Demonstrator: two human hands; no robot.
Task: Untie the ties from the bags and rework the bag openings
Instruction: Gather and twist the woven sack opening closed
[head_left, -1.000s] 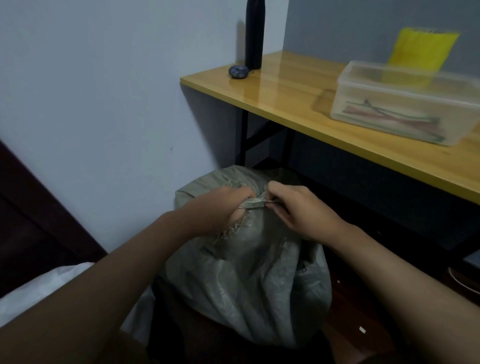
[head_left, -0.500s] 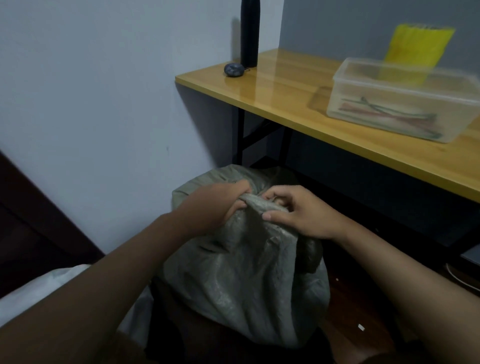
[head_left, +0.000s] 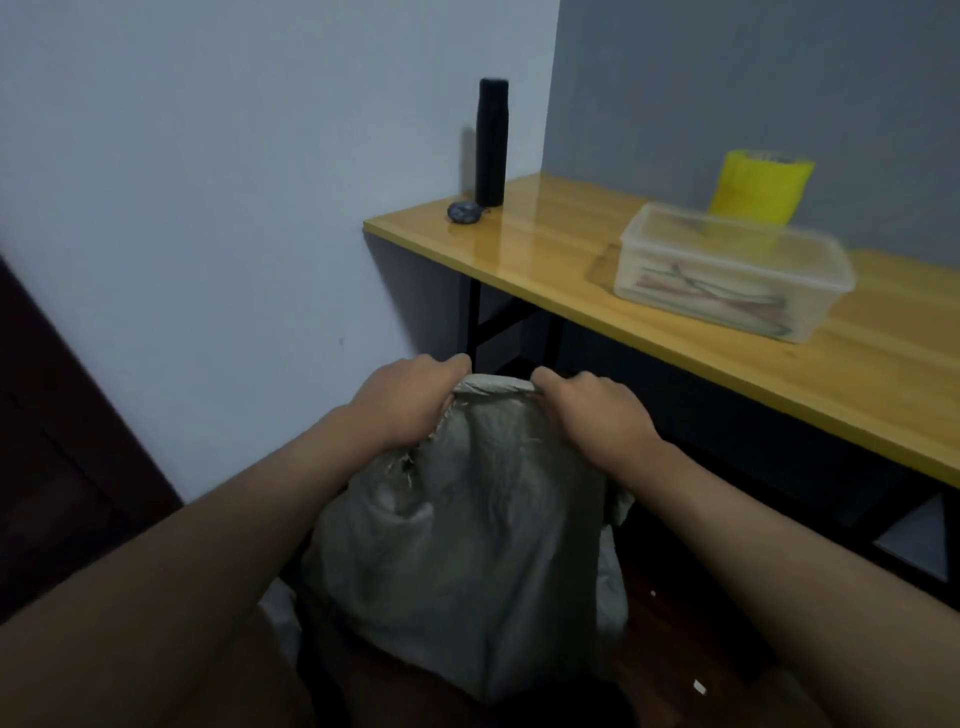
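A grey-green woven bag (head_left: 467, 551) stands on the floor in front of me, below the table's edge. Its top edge (head_left: 493, 385) is pulled up and stretched flat between my hands. My left hand (head_left: 402, 402) grips the left end of that edge, fingers curled over it. My right hand (head_left: 592, 408) grips the right end the same way. Frayed threads show at a torn spot (head_left: 408, 465) below my left hand. No tie is visible on the bag.
A wooden table (head_left: 571, 249) with black legs stands at the right, carrying a clear plastic box (head_left: 727, 270) with ties inside, a yellow roll (head_left: 753, 184), a black bottle (head_left: 491, 143) and a small dark object (head_left: 465, 212). A white bag (head_left: 283, 618) lies at lower left.
The bunched bag top has been spread and lifted; my hands have moved apart and upward, each holding one end of the opening's edge. My view has tilted up.
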